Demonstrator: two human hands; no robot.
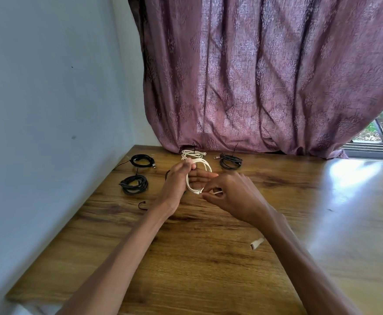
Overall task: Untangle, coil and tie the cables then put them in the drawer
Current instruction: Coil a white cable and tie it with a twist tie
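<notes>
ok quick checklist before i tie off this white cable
1. Coil held: ok. Left hand grips the white cable coil above the table.
2. Loose end in grip: ok. Right hand pinches a strand by the coil's lower edge.
3. Connector end wound in: not ok, it lies apart near the right forearm.
4. Tie ready: cannot tell. A small black piece lies left of the left wrist.
5. Other cables clear: ok. Three black coils and a white bundle lie apart.
6. Drawer open: cannot tell, not in view.
</notes>
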